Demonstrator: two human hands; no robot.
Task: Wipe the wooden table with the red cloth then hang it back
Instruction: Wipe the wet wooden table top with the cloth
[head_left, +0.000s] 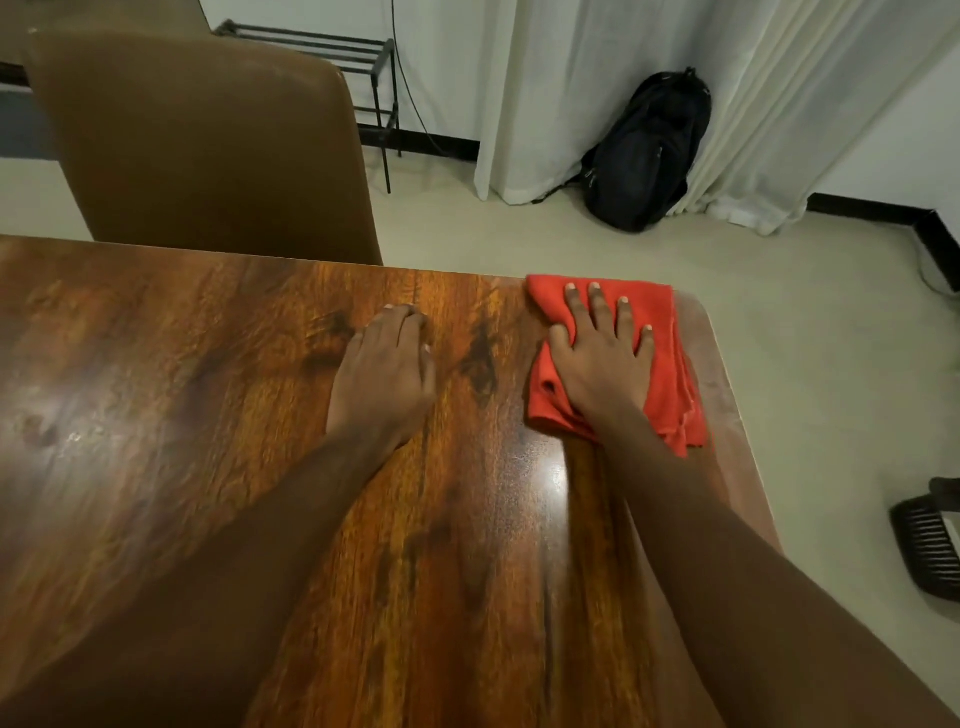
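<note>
The red cloth (670, 353) lies folded on the far right corner of the glossy wooden table (208, 415). My right hand (602, 358) presses flat on top of the cloth with its fingers spread, covering its middle. My left hand (384, 374) rests palm down on the bare wood to the left of the cloth, fingers together and slightly curled, holding nothing. The cloth's right edge reaches close to the table's rounded corner.
A brown chair (208, 145) stands behind the table's far edge on the left. A black backpack (644, 156) leans against white curtains (779, 104) on the floor. A black metal rack (358, 62) stands by the wall. A dark slatted object (930, 540) sits on the floor at right.
</note>
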